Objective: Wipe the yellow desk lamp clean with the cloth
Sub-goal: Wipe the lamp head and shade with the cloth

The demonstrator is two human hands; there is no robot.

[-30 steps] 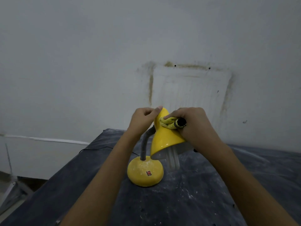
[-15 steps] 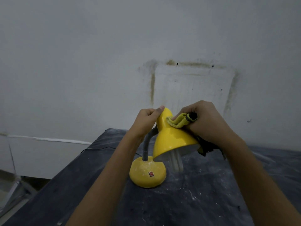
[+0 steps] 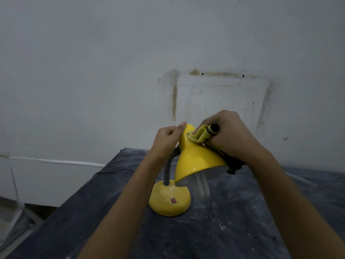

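Note:
The yellow desk lamp (image 3: 196, 161) stands on a dark table, its shade tilted down over a white bulb (image 3: 201, 186). Its round base (image 3: 169, 201) is dusty and carries a small red switch. My left hand (image 3: 167, 142) grips the top of the shade from the left, thumb laid on the crown. My right hand (image 3: 228, 136) holds a folded yellow and black cloth (image 3: 200, 135) pressed against the upper right side of the shade. A dark end of the cloth hangs below my right wrist.
The dark table covering (image 3: 214, 230) is speckled with white dust. A black cord (image 3: 113, 171) runs off the table's left edge. A stained white wall (image 3: 220, 94) rises close behind the lamp. The floor drops away at the lower left.
My right hand with the cloth has slid up the shade toward its crown, and a dark end of the cloth now hangs under my wrist. My left hand keeps its grip.

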